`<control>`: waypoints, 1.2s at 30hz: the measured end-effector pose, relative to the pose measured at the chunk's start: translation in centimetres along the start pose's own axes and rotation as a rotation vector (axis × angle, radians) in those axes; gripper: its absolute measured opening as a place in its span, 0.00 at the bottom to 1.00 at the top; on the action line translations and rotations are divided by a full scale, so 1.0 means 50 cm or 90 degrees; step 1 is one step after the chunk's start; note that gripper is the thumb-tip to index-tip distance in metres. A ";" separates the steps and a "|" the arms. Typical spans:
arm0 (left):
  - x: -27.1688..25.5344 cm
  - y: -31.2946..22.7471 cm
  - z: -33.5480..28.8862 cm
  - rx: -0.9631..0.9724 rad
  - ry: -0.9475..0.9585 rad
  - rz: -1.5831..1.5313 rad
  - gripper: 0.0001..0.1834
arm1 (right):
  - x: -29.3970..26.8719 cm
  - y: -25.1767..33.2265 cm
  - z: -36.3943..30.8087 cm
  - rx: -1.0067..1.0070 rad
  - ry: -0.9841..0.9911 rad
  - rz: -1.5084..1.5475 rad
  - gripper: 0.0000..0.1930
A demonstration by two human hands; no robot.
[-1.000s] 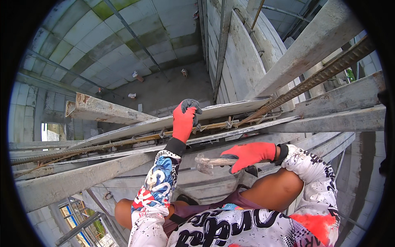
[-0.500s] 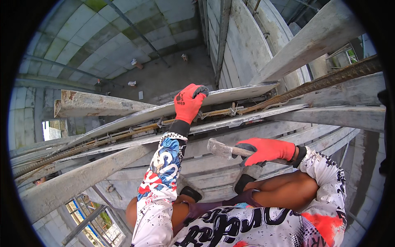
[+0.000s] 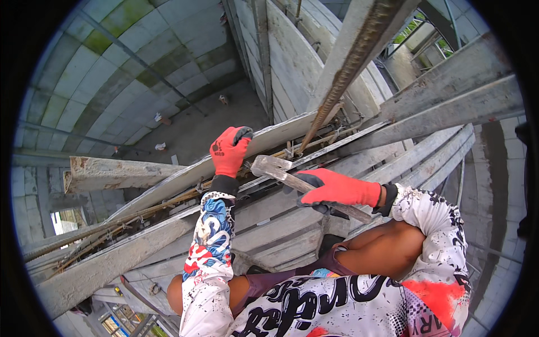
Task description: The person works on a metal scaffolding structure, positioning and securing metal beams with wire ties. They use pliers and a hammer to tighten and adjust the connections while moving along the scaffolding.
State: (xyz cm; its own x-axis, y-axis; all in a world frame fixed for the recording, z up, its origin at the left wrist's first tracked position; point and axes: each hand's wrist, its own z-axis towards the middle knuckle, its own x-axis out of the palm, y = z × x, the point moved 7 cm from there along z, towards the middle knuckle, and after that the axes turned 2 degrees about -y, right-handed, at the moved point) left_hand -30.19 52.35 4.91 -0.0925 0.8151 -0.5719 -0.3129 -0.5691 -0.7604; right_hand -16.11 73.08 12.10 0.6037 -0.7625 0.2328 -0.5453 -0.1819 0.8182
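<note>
My left hand (image 3: 229, 153), in a red glove with dark fingertips, is closed over the upper edge of a thin grey formwork panel (image 3: 281, 131). My right hand (image 3: 343, 190), gloved alike, grips the wooden handle of a hammer (image 3: 286, 178). The hammer's pale, crusted head (image 3: 272, 165) hangs over the narrow gap behind the panel, to the right of my left hand and apart from it. Inside that gap run rusty rebars (image 3: 143, 216) with wire ties.
A thick ribbed rebar (image 3: 342, 70) rises from the gap beside a grey post. At left a concrete-crusted beam (image 3: 115, 173) juts out. Slatted grey planks (image 3: 281, 236) lie beneath me. Beyond the panel is a deep drop to a floor (image 3: 210, 115) with small debris.
My right hand has brought the hammer up and leftward, and its head now sits over the gap. The view has tilted, so the panel and thick rebar slant more steeply. My left hand stays on the panel.
</note>
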 end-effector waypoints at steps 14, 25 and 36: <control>-0.007 0.000 0.000 -0.023 0.030 -0.008 0.07 | -0.033 0.048 0.049 -0.142 -0.239 0.021 0.14; 0.004 0.008 0.001 0.002 0.041 -0.006 0.06 | -0.055 0.035 0.077 -0.136 -0.222 0.012 0.15; 0.005 0.004 0.002 0.016 0.073 0.018 0.04 | -0.049 0.050 0.120 -0.135 -0.237 -0.101 0.10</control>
State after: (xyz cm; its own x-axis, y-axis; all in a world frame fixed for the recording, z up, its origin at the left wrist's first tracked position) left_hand -30.39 52.45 4.63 0.0062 0.7803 -0.6254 -0.3350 -0.5876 -0.7365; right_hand -22.44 70.75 10.42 0.3984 -0.9140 -0.0766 -0.3090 -0.2124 0.9270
